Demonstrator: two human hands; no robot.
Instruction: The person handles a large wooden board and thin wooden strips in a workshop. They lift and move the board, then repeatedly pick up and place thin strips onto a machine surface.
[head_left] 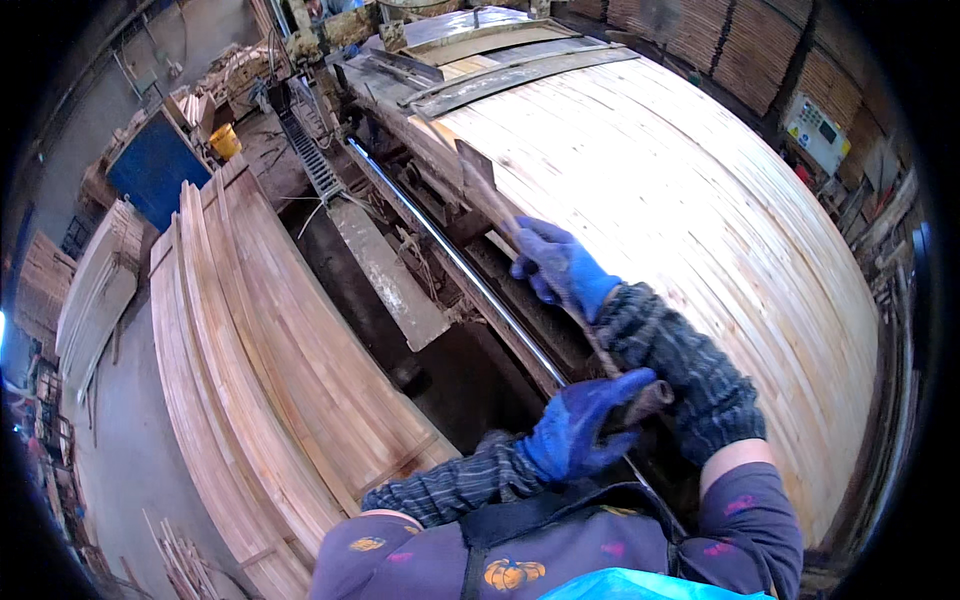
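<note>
A long-handled scraper [476,168] with a flat, dark blade slants up and away from me, its blade over the near-left edge of the pale board panel [650,200]. Partway up the shaft, my right hand [565,265] in a blue glove has its fingers wrapped around it. My left hand [583,425], also gloved in blue, sits lower, its thumb and fingers curled loosely about the thick brown handle end. Part of the shaft between the hands is hidden by my right sleeve and glove.
Left of me lies a stack of long reddish boards [290,350]. A shiny metal rod [460,262] runs along the machine frame between stack and panel. Dark metal bars [520,80] cross the panel's far end. A control box [818,133] stands at far right.
</note>
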